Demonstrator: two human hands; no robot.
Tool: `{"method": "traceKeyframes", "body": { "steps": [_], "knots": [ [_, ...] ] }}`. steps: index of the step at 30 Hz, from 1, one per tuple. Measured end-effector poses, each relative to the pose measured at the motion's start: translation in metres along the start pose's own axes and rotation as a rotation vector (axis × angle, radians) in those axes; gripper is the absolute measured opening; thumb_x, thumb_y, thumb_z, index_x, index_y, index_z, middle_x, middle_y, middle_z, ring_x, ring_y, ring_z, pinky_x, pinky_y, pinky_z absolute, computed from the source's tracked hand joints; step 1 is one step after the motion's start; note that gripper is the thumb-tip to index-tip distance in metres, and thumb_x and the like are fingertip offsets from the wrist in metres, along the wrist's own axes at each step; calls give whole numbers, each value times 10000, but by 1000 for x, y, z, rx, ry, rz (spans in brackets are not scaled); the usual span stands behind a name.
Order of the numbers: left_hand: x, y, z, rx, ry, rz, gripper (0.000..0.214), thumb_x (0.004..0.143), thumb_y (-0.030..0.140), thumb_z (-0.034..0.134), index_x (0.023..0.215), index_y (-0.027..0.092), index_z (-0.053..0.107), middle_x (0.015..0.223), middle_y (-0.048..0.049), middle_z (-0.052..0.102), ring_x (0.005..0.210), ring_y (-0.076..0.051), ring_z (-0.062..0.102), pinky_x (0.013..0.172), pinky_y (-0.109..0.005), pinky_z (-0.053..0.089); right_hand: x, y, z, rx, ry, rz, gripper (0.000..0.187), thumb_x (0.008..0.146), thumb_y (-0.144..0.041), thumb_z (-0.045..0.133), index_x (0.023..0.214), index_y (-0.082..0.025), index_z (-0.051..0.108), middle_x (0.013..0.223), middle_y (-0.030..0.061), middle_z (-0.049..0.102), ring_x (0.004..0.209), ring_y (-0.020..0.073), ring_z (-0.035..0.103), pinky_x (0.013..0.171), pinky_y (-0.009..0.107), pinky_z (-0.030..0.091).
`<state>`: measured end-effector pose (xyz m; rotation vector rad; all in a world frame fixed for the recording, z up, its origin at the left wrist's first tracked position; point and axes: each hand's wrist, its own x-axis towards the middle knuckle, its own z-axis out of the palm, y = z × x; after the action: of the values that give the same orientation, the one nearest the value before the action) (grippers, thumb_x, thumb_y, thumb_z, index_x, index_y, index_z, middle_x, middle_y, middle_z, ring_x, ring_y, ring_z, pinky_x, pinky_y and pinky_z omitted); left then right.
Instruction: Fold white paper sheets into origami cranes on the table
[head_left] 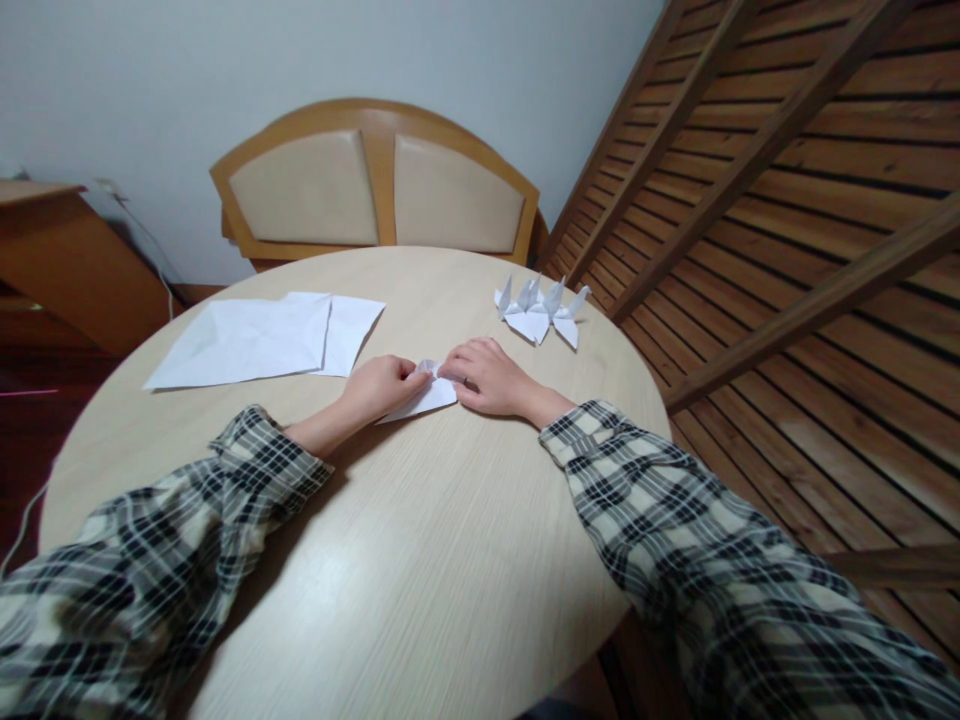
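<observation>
A small folded piece of white paper [429,398] lies on the round table between both hands. My left hand [381,386] grips its left side, thumb on top and fingers curled beneath or behind. From the right, my right hand [487,376] is bent over the paper's other edge, its fingers closed on the fold. The fingers cover part of the paper, so its full shape is hidden. Beyond my right hand stand several white paper cranes [541,310], grouped close together with wings and necks raised.
Large white paper sheets [247,340] lie overlapping at the table's left. The round wooden table [420,560] has a padded headboard [375,185] behind it. Slanting wooden slats [787,250] rise along the right, and a brown desk [67,260] stands at far left.
</observation>
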<state>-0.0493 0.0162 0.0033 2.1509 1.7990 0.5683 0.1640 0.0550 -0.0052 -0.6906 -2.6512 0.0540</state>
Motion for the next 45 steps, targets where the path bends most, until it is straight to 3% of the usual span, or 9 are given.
{"method": "traceKeyframes", "body": {
  "steps": [6, 11, 13, 17, 19, 23, 28, 40, 45],
  "knots": [
    [1, -16, 8, 80, 269, 175, 386, 825, 451, 571, 534, 205, 631, 430, -22, 534, 386, -116, 344, 432, -284, 164, -1, -3, -2, 21, -41, 60, 301, 886, -232, 511, 1150, -190, 648, 1143, 99, 626, 1100, 248, 502, 938, 379, 300],
    [6, -28, 9, 55, 246, 159, 363, 822, 452, 592, 572, 196, 654, 452, -28, 570, 384, -114, 369, 436, -283, 190, -1, -3, -1, -35, -41, 108, 284, 899, -246, 519, 1145, -197, 654, 1122, 95, 626, 1071, 250, 506, 911, 378, 299],
    [6, -28, 8, 73, 262, 147, 321, 820, 461, 606, 664, 193, 692, 494, -32, 597, 416, -127, 410, 450, -280, 216, -1, -3, -1, -66, -40, 140, 281, 909, -261, 515, 1143, -196, 656, 1114, 96, 625, 1060, 253, 504, 902, 380, 301],
    [3, -26, 1, 164, 258, 118, 338, 846, 453, 602, 1032, 190, 703, 649, -38, 662, 542, -171, 511, 515, -285, 310, 0, -3, -1, -107, -28, 192, 282, 926, -286, 513, 1150, -189, 654, 1112, 103, 620, 1057, 257, 501, 897, 382, 308],
    [1, -24, -3, 217, 283, 206, 326, 868, 389, 586, 1104, 180, 668, 779, -68, 690, 694, -214, 567, 609, -315, 386, 0, -3, 0, -129, -23, 218, 278, 928, -288, 517, 1147, -190, 655, 1102, 104, 621, 1048, 260, 503, 886, 383, 312],
    [0, -20, -7, 281, 327, 463, 210, 929, 281, 502, 1030, 197, 667, 975, -103, 668, 900, -244, 558, 811, -376, 426, 0, -2, 0, -152, -10, 231, 267, 934, -289, 511, 1141, -192, 648, 1091, 101, 628, 1036, 260, 506, 878, 378, 310],
    [-4, -12, -5, 317, 173, 686, 290, 918, 453, 562, 998, 197, 670, 1001, -111, 646, 969, -269, 534, 854, -403, 421, 1, -3, 0, -141, 29, 215, 242, 925, -266, 509, 1127, -178, 609, 1102, 102, 635, 1038, 257, 515, 870, 370, 300],
    [2, -19, 0, 212, 111, 588, 263, 935, 402, 570, 994, 160, 658, 943, -110, 662, 915, -244, 575, 808, -356, 455, 0, -1, 2, -177, 37, 208, 233, 931, -304, 530, 1107, -184, 624, 1072, 89, 641, 1021, 254, 514, 851, 381, 278],
    [4, -20, 2, 184, 105, 571, 227, 914, 382, 599, 996, 181, 667, 954, -98, 660, 921, -241, 571, 822, -360, 455, 1, 3, 5, -270, 40, 238, 251, 987, -300, 440, 1042, -188, 657, 1003, 94, 641, 985, 256, 501, 813, 388, 267]
  ]
}}
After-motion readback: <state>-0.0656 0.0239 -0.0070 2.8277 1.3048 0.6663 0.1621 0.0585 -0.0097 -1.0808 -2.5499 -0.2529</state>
